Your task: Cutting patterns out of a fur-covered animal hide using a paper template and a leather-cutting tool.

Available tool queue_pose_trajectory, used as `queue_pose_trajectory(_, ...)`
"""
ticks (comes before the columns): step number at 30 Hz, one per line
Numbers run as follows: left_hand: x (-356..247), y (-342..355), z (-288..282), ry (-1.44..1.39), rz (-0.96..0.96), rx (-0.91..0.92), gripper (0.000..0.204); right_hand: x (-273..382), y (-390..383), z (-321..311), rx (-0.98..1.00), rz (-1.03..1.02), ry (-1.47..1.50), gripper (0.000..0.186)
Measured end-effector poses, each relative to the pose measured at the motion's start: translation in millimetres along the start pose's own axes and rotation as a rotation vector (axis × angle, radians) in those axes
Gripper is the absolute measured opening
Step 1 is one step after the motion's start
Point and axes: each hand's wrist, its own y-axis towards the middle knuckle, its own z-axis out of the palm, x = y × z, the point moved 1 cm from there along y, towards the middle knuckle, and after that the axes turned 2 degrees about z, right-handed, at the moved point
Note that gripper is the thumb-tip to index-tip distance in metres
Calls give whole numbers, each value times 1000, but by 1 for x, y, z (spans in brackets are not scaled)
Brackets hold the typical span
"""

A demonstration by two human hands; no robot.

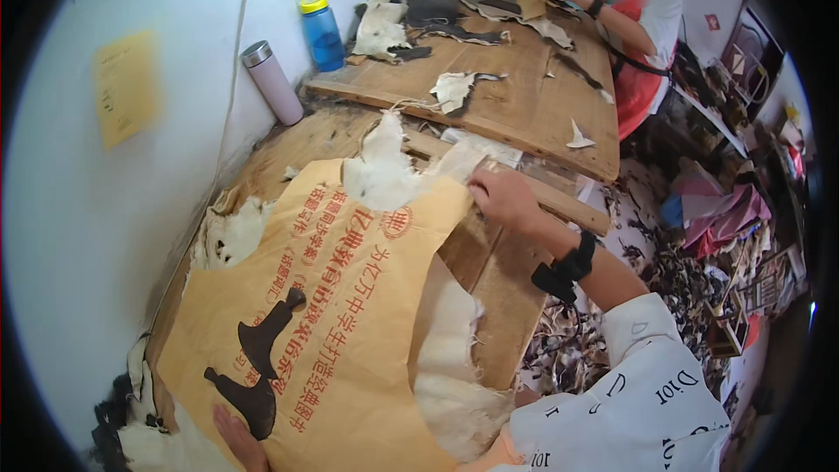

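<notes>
Right now the big tan paper sheet (350, 323) lies spread between my two hands, on top of pale fleece pieces (454, 363) that show past its edges. My left hand (238, 435) rests flat near its near left part, fingers stretched and closed around nothing, just beside the nearer of two dark curved pieces (266, 341) lying on the paper. My right hand (507, 199) is at the far right corner, fingers curled down; I cannot tell whether they pinch the paper or only press it.

To do this well, I'd smooth from the left palm toward the right fingers, drawing the corner gently so the fleece underneath doesn't ruck up, and let the dark pieces do the weighting.

The sheet's notched, narrower end points away from me, leaning a little right, toward the right hand. Its long axis seems to run from near my body outward, though the near end leaves the view.

Beyond my hands, a second wooden tabletop (393, 77) carries fur scraps (383, 26), with a co-worker (642, 26) at its far side. Right of my right forearm, dark scraps (572, 350) litter the floor.
</notes>
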Motion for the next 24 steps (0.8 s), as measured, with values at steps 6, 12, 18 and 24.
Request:
queue_pose_trajectory(6,8,-1,5,25,4,-24,48,-10,-20,18,188,91,-109,21)
queue_pose_trajectory(12,8,2,3,115,9,15,46,-3,9,29,151,72,-231,23)
queue_pose_trajectory(18,-3,2,-6,23,20,16,46,-20,38,53,3,-38,-253,27)
queue_pose_trajectory(24,-26,-20,-23,29,191,190,51,-17,51,43,231,-151,-283,36)
